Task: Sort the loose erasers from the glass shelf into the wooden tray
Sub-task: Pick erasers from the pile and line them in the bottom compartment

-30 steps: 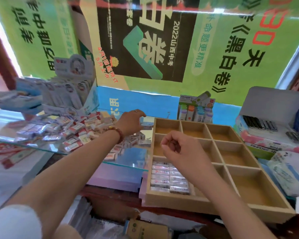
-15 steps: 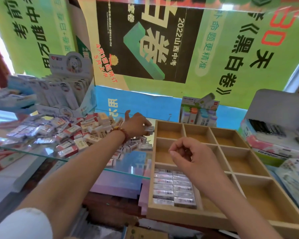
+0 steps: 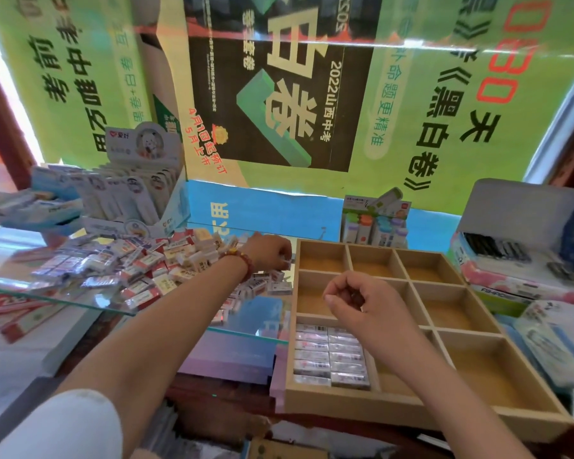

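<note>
Our left hand (image 3: pixel 269 251) has closed on an eraser (image 3: pixel 285 260) at three o'clock on the shelf (image 3: pixel 265 311) — we judge the pick made; our right hand (image 3: pixel 362 299) hovers curled, apparently empty, over the tray (image 3: pixel 378 409).

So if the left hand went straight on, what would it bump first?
Probably the left wall of the wooden compartment tray, just past the left hand pinching a small white eraser; depth unclear.
</note>
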